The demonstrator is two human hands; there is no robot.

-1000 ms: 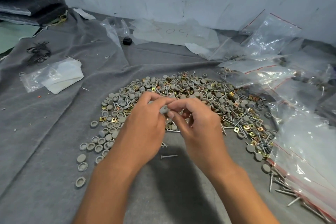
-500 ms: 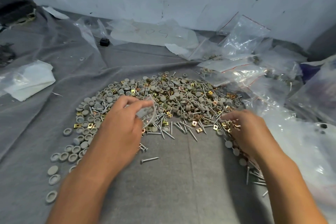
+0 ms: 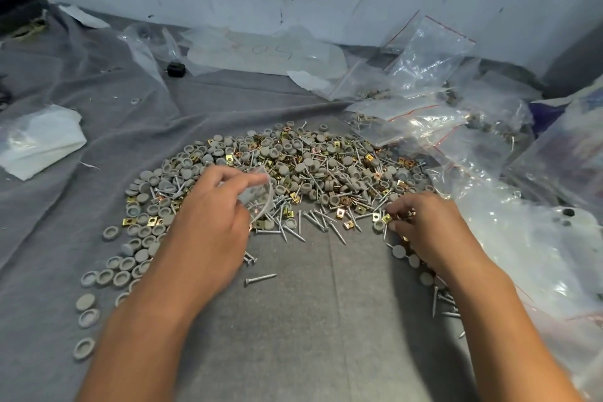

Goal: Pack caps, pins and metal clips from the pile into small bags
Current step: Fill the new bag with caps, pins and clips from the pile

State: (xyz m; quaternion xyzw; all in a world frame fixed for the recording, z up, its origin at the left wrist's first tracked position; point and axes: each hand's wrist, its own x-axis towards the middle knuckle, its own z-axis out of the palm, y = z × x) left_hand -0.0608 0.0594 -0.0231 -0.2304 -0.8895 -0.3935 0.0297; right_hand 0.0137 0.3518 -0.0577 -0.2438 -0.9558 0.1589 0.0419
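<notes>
Single head-worn view, forward and down, close over the pile (image 3: 287, 179).

**Soft, even light with glare on plastic**

You work under dim, diffuse light. Faint shadows lie under your forearms on the grey cloth (image 3: 326, 320). Right of the pile (image 3: 293, 170), the plastic bags (image 3: 434, 52) glint. Edges bow; your right hand (image 3: 424, 225) blurs slightly.

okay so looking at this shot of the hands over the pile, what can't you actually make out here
Head view only:
- Contents of the small bag in the left hand: too clear and blurred to tell.
- What the right hand grips: its curled fingers hide it.
- Filled bags at right: contents lost in glare; the farthest are cut by the edge.
</notes>
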